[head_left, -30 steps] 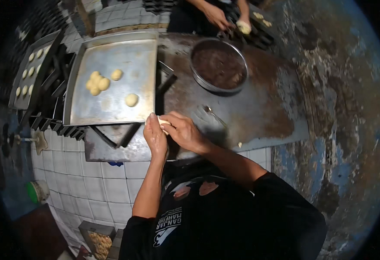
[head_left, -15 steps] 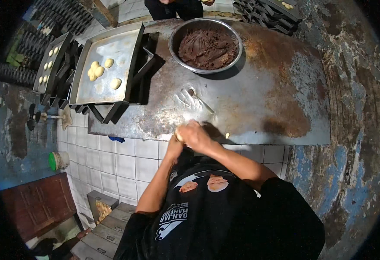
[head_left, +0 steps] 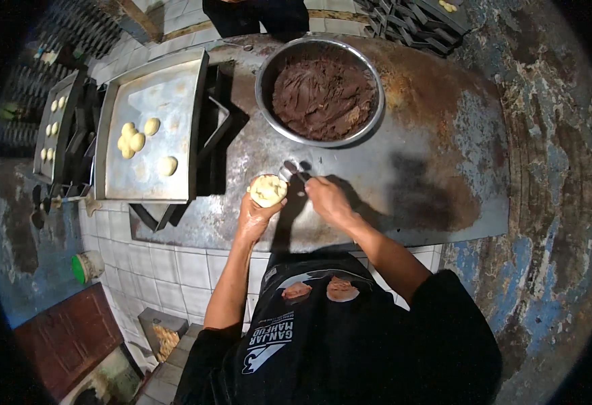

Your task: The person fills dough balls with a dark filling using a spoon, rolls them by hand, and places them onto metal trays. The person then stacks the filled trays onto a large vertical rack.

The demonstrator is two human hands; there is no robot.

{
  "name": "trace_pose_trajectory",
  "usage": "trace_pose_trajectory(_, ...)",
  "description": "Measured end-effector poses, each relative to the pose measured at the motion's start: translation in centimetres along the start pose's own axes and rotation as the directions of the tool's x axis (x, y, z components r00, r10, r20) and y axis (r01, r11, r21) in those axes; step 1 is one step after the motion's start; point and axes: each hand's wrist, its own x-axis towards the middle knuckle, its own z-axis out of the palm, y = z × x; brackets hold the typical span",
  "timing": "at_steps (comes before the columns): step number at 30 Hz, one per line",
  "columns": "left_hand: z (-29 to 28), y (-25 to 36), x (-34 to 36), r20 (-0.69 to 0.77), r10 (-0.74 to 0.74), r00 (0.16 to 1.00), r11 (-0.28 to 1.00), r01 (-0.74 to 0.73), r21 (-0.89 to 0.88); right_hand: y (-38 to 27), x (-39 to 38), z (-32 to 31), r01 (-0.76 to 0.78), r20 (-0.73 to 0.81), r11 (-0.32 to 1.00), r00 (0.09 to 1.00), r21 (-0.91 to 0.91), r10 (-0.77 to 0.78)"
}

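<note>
- Head view, hands: left hand [head_left: 259,209] raised palm-up over the near edge of the metal-topped bench [head_left: 438,169], fingers cupped around a flattened disc of pale dough [head_left: 268,190].
- Right hand [head_left: 326,199] just to the right of the dough, fingers pinched on a small metal spoon [head_left: 294,173]; the spoon's bowl points up-left and sits touching or just above the dough's far rim. Handle runs back toward the right hand.
- Key relation: steel bowl of dark brown filling [head_left: 323,94] lies straight ahead of both hands, toward the far edge of the bench. Right hand is the nearer one and lines up under the bowl's middle; left hand is off its left side.
- Head view, surroundings: flat baking tray [head_left: 151,175] at the bench's left end, well left of the left hand, carrying a small cluster of shaped dough balls [head_left: 132,140] and one apart nearer its near edge.
- Second tray with more balls [head_left: 53,128] farther left, beyond dark stacked tins [head_left: 215,135].
- Another person's dark clothing [head_left: 255,13] shows at the far edge.
</note>
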Motion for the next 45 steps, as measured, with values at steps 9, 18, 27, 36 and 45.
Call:
trace_pose_trajectory(9,0.1,4.5,11.4,0.107,0.148,0.983,0.981,-0.159,0.111,4.2,9.3,-6.1,-0.078,-0.478,0.967,0.877,-0.244,-0.050)
trace_pose_trajectory(18,-1.0,3.3,16.3,0.034,0.282,0.959,0.904,-0.277,0.326,0.1,8.2,-10.4,-0.418,0.291,0.342,0.885,0.842,0.364)
trace_pose_trajectory(27,1.9,2.7,13.2,0.212,0.405,0.889,0.485,-0.406,0.775,-3.6,1.2,-4.6,0.189,-0.278,0.961,0.930,-0.200,-0.241)
trace_pose_trajectory(36,2.2,-2.5,2.8,0.099,0.047,0.994,0.997,-0.042,-0.058,1.2,-1.0,-0.7,0.212,-0.332,0.914,0.939,0.344,-0.093)
trace_pose_trajectory(45,7.6,-2.1,-7.7,-0.037,0.274,0.961,0.940,-0.260,0.223,-3.0,-11.8,-3.6,0.594,-0.439,0.781,0.765,0.195,-0.472)
